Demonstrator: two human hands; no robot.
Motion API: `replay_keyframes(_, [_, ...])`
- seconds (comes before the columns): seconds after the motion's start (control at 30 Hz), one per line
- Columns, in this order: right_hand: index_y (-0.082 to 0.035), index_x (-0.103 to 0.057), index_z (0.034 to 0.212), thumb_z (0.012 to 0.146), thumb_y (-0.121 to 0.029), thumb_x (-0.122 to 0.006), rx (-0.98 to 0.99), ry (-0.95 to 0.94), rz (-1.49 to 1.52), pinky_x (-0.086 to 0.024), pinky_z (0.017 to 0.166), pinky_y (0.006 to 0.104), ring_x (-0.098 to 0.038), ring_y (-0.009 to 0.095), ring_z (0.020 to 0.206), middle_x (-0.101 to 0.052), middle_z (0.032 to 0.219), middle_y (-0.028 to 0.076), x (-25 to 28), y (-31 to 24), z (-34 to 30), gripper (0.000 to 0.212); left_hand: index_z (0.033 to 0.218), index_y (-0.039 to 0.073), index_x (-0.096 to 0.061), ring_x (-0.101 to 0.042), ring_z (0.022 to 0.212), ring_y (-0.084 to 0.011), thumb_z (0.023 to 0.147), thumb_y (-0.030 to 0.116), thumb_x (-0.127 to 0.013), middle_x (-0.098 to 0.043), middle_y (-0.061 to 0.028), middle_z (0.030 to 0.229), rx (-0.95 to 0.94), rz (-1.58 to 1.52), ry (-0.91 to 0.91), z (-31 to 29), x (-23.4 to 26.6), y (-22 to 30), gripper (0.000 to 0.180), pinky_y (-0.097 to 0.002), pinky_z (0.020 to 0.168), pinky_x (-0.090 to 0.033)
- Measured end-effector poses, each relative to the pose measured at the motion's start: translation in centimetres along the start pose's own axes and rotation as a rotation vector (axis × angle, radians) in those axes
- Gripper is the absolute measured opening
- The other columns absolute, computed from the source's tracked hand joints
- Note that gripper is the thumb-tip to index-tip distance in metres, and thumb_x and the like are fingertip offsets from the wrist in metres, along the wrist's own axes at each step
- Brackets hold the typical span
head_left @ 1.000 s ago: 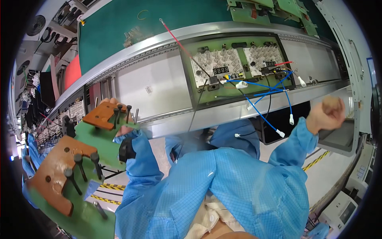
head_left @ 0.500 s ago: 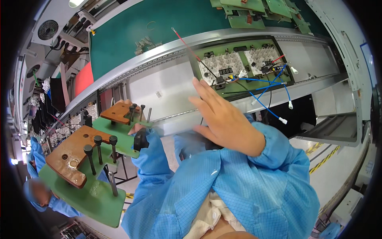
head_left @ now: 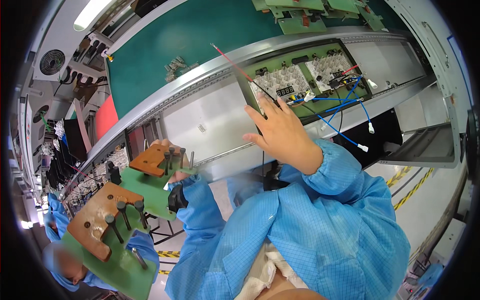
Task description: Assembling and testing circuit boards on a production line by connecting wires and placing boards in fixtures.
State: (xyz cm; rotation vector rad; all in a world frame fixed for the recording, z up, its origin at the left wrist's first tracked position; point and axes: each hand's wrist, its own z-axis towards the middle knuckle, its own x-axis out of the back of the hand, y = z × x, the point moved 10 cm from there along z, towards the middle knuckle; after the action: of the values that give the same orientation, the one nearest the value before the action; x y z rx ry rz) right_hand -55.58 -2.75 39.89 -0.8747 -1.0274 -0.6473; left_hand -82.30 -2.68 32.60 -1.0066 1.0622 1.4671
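Note:
My left hand (head_left: 178, 175) is wrapped round the far end of a green fixture plate (head_left: 120, 262), partly hidden by it. Brown blocks (head_left: 103, 216), dark bolts and metal pins stand on this plate, which is held tilted off to the left. A black band circles my left wrist. My right hand (head_left: 286, 131) is empty, its fingers spread, palm down. Its fingertips overlap the near edge of a circuit board (head_left: 280, 82) with a small digit display and dense upright clear parts. Whether they touch it cannot be told.
A second, similar board (head_left: 327, 70) sits to the right in the same green frame. Blue wires (head_left: 340, 131) with white connectors hang over the metal rail. Small springs (head_left: 178, 68) lie on the green mat; more green plates (head_left: 302, 22) are stacked far back. A co-worker (head_left: 75, 267) is at lower left.
My right hand has moved forward and right, from beside the board to its near edge, and its fingers have spread. The left hand still holds the fixture plate, which has shifted slightly. The view has tilted a little.

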Motion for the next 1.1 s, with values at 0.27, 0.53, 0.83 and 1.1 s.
replay_keyframes(0.27, [-0.005,-0.052,0.128,0.086,-0.034,-0.062,-0.005,-0.002,0.059,-0.033,0.108,0.0451,-0.043,0.038,0.127,-0.045,0.137,0.022,1.9,-0.9,-0.7,0.052,0.086,0.009,-0.049,-0.043,0.065,-0.0095,0.089,0.014,-0.06,-0.045,0.0012,0.076,-0.094,0.02,0.073,0.1,0.3,0.4,0.013,-0.0238,0.066,-0.045])
replay_keyframes(0.53, [-0.013,-0.067,0.095,0.083,-0.013,-0.063,0.737,0.19,0.398,-0.054,0.079,0.0356,-0.065,0.022,0.091,-0.065,0.109,0.009,14.4,-4.8,-10.3,0.013,0.082,0.008,-0.046,-0.037,0.062,-0.0077,0.089,0.011,-0.059,-0.04,0.0012,0.072,-0.127,-0.013,0.189,-0.6,1.4,1.6,0.015,-0.0212,0.057,-0.038])
replay_keyframes(0.83, [0.0,-0.046,0.136,0.101,-0.029,-0.039,-0.576,0.445,0.061,-0.032,0.107,0.0339,-0.046,0.026,0.127,-0.051,0.136,0.015,16.1,27.5,-16.6,0.046,0.081,0.009,-0.044,-0.035,0.06,-0.0079,0.091,0.012,-0.058,-0.041,0.0002,0.072,-0.128,-0.047,0.202,-0.2,1.9,1.7,0.017,-0.0224,0.054,-0.035])
replay_keyframes(1.1, [0.005,-0.059,0.12,0.099,-0.028,-0.045,-0.764,0.232,0.152,-0.041,0.098,0.0328,-0.058,0.032,0.116,-0.062,0.121,0.022,10.7,29.5,-13.7,0.042,0.083,0.007,-0.045,-0.04,0.064,-0.0113,0.091,0.015,-0.058,-0.043,-0.0019,0.075,-0.152,-0.03,0.223,-0.7,3.7,2.3,0.017,-0.0259,0.059,-0.038])
